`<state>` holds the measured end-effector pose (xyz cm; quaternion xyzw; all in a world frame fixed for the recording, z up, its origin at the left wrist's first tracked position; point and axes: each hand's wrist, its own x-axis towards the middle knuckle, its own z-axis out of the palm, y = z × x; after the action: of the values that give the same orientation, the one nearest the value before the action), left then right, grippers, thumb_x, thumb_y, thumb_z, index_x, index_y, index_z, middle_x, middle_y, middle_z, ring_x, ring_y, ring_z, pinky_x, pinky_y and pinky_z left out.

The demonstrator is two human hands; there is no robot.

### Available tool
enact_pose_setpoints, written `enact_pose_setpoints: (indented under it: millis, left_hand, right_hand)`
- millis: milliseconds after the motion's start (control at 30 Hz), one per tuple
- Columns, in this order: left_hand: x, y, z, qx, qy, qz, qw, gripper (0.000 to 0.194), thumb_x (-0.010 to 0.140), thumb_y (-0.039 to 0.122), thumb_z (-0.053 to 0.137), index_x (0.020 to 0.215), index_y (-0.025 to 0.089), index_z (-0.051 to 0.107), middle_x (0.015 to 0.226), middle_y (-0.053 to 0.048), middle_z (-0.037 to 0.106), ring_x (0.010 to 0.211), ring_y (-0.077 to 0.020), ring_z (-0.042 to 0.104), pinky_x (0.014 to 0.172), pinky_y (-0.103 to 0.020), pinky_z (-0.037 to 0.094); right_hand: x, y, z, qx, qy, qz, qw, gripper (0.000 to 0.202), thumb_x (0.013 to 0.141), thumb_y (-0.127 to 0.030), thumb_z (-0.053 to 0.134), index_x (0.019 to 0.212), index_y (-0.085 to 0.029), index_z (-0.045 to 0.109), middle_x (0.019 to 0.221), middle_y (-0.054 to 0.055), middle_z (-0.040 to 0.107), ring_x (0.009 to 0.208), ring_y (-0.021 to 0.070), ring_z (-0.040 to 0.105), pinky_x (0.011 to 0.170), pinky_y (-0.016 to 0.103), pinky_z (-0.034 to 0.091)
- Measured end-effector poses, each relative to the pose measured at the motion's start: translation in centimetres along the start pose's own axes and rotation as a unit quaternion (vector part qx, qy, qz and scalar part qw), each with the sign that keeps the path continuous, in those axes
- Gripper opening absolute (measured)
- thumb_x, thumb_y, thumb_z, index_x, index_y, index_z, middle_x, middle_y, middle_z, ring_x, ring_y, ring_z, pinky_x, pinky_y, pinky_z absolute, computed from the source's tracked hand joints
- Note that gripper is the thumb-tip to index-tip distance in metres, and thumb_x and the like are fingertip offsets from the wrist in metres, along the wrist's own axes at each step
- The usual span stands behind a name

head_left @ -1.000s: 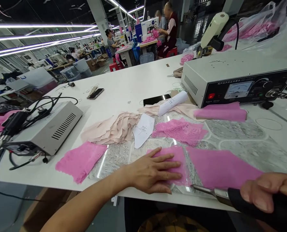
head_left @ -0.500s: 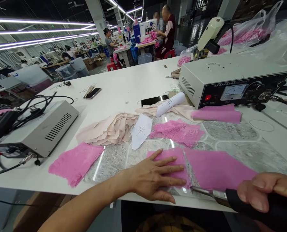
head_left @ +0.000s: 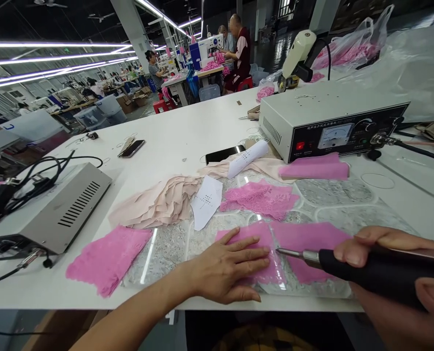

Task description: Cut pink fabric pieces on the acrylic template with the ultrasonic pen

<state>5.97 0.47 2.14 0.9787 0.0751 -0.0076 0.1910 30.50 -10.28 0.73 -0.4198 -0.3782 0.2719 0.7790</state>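
Here, the left hand [head_left: 226, 270] lies flat, fingers spread, pinning a pink fabric piece [head_left: 304, 246] to the glass mat [head_left: 348, 204]; the right hand [head_left: 392, 265] grips a black-handled cutting tool [head_left: 348, 263], whose tip is best kept just clear of the fingertips. Behind sits a metered control box [head_left: 330, 122].

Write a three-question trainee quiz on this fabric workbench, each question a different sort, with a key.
1. True or false: the left hand lies flat, fingers spread, on a pink fabric piece.
2. Multiple choice: the right hand grips
A. a pair of scissors
B. a black-handled tool with a thin metal tip
C. a rolled paper sheet
3. Fill in: the folded pink fabric bundle lies just in front of the white ____ box with a dial gauge.

Key:
1. True
2. B
3. Machine
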Motion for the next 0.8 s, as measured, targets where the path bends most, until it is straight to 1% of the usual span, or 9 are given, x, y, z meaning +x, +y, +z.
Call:
enact_pose_setpoints:
  millis: [67, 167, 233, 333, 400, 500, 667, 733, 800]
  left_hand:
    - [0.1, 0.0, 0.0, 0.0, -0.008, 0.002, 1.0, 0.06, 0.098, 0.053, 0.043, 0.142, 0.013, 0.044, 0.151, -0.006, 0.04, 0.147, -0.0245, 0.02, 0.122, -0.048, 0.001]
    - [0.1, 0.1, 0.0, -0.001, -0.016, -0.002, 1.0, 0.059, 0.098, 0.053, 0.042, 0.142, 0.013, 0.044, 0.152, -0.005, 0.038, 0.148, -0.0243, 0.018, 0.121, -0.048, -0.002]
    - [0.2, 0.1, 0.0, -0.005, -0.02, -0.002, 1.0, 0.059, 0.099, 0.053, 0.042, 0.143, 0.013, 0.043, 0.152, -0.004, 0.038, 0.148, -0.0239, 0.018, 0.121, -0.048, -0.003]
    - [0.4, 0.3, 0.0, -0.014, -0.024, -0.001, 1.0, 0.059, 0.099, 0.053, 0.041, 0.143, 0.015, 0.042, 0.152, -0.004, 0.039, 0.148, -0.0234, 0.018, 0.121, -0.048, -0.003]
    - [0.6, 0.4, -0.1, -0.015, -0.029, -0.001, 0.999, 0.059, 0.099, 0.054, 0.04, 0.144, 0.015, 0.042, 0.152, -0.004, 0.039, 0.148, -0.0235, 0.018, 0.121, -0.048, -0.003]
    - [0.9, 0.7, -0.3, -0.011, -0.037, -0.003, 0.999, 0.059, 0.1, 0.053, 0.039, 0.143, 0.014, 0.044, 0.152, -0.004, 0.038, 0.148, -0.0235, 0.017, 0.121, -0.048, -0.004]
    - [1.0, 1.1, -0.2, 0.006, -0.027, -0.007, 1.0, 0.057, 0.1, 0.052, 0.039, 0.144, 0.015, 0.043, 0.152, -0.006, 0.038, 0.147, -0.0255, 0.02, 0.121, -0.052, 0.001]
    - [1.0, 1.2, 0.1, 0.011, -0.023, -0.009, 1.0, 0.058, 0.1, 0.052, 0.037, 0.144, 0.015, 0.041, 0.152, -0.007, 0.036, 0.147, -0.0258, 0.019, 0.121, -0.053, 0.003]
    - [0.9, 1.2, 0.3, 0.019, -0.017, -0.008, 1.0, 0.058, 0.101, 0.052, 0.035, 0.145, 0.015, 0.041, 0.153, -0.007, 0.036, 0.147, -0.0257, 0.018, 0.121, -0.053, 0.004]
  right_hand:
    - [0.0, 0.1, 1.0, 0.018, 0.007, 0.003, 1.0, 0.018, 0.078, -0.032, 0.061, 0.093, -0.023, 0.065, 0.084, 0.007, 0.055, 0.067, 0.0222, 0.054, 0.063, 0.044, 0.051]
    - [0.2, 0.0, 1.9, 0.028, 0.04, 0.012, 0.999, 0.018, 0.077, -0.03, 0.06, 0.093, -0.023, 0.064, 0.087, 0.006, 0.054, 0.067, 0.0197, 0.052, 0.066, 0.041, 0.049]
    - [0.5, 0.0, 2.0, 0.025, 0.025, 0.0, 0.999, 0.016, 0.077, -0.032, 0.062, 0.09, -0.023, 0.065, 0.084, 0.005, 0.055, 0.064, 0.019, 0.053, 0.064, 0.04, 0.05]
    - [1.3, -0.1, 1.8, 0.006, -0.017, -0.037, 0.999, 0.017, 0.076, -0.038, 0.069, 0.08, -0.021, 0.067, 0.075, 0.006, 0.057, 0.06, 0.0198, 0.056, 0.056, 0.038, 0.052]
    - [1.6, -0.1, 1.7, -0.005, -0.025, -0.054, 0.998, 0.019, 0.077, -0.039, 0.07, 0.075, -0.02, 0.066, 0.072, 0.006, 0.058, 0.058, 0.0197, 0.057, 0.054, 0.037, 0.052]
    - [1.7, 0.0, 1.6, -0.015, -0.033, -0.063, 0.997, 0.016, 0.08, -0.038, 0.068, 0.08, -0.021, 0.068, 0.072, 0.006, 0.06, 0.058, 0.0196, 0.058, 0.057, 0.037, 0.053]
    - [1.6, 0.3, 1.6, -0.011, -0.023, -0.056, 0.998, 0.021, 0.076, -0.044, 0.068, 0.09, -0.029, 0.068, 0.064, 0.002, 0.059, 0.063, 0.0236, 0.054, 0.065, 0.041, 0.048]
    - [1.6, 0.3, 1.7, -0.005, -0.027, -0.056, 0.998, 0.019, 0.077, -0.042, 0.066, 0.091, -0.029, 0.067, 0.062, 0.002, 0.058, 0.065, 0.0239, 0.054, 0.066, 0.04, 0.048]
    - [1.5, 0.1, 1.7, -0.004, -0.032, -0.071, 0.997, 0.018, 0.078, -0.04, 0.065, 0.091, -0.027, 0.067, 0.062, 0.003, 0.058, 0.065, 0.023, 0.055, 0.066, 0.039, 0.049]
